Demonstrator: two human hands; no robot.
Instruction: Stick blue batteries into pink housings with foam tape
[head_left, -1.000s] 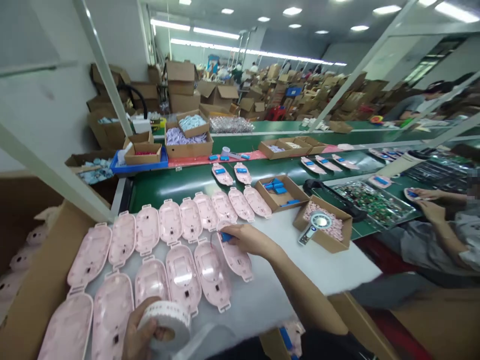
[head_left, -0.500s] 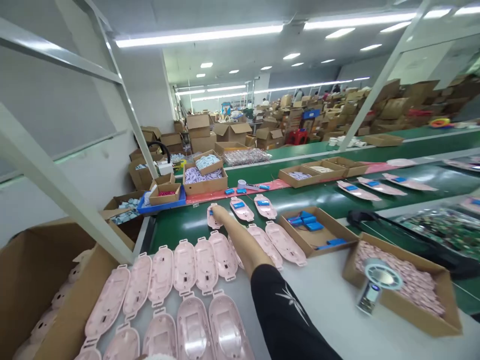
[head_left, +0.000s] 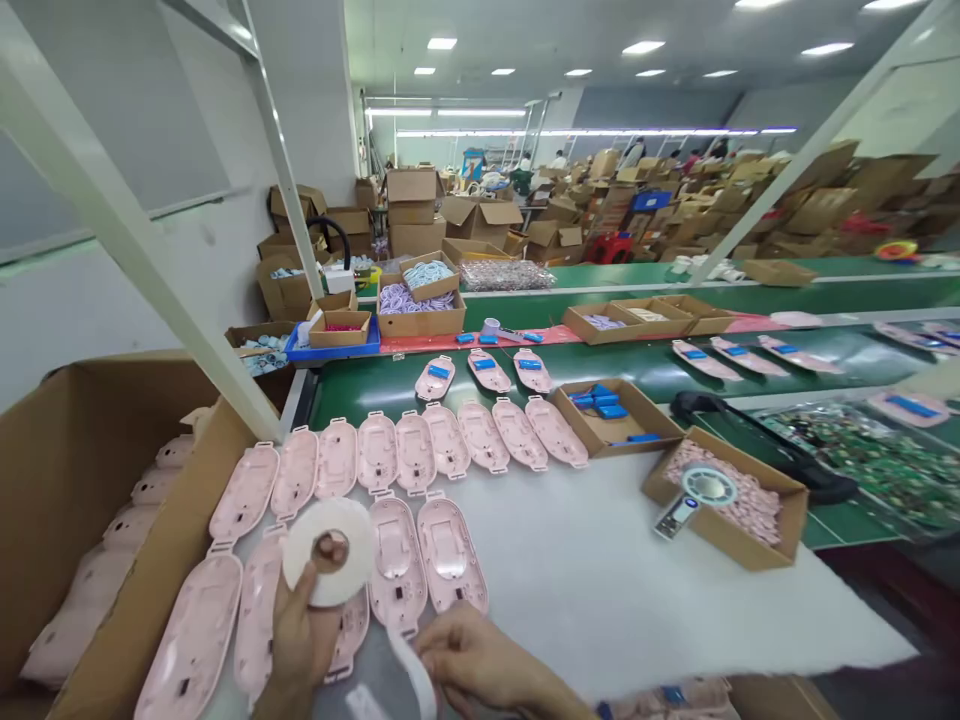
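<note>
Left hand (head_left: 296, 640) grips tape roll (head_left: 328, 550); right hand (head_left: 469, 660) pinches its strip (head_left: 409, 665). Pink shells (head_left: 450, 440) on white counter (head_left: 637, 590); boxes (head_left: 724, 505) right, green belt (head_left: 375, 385) behind.

Both hands sit at the bottom edge of the frame, left of centre. The left hand (head_left: 300, 630) is raised upright, palm toward the camera, thumb pressed up and fingers curled behind in a closed grip. The right hand (head_left: 472, 660) lies lower, knuckles up, fingers bent inward in a pinch, its forearm running off the lower right.
</note>
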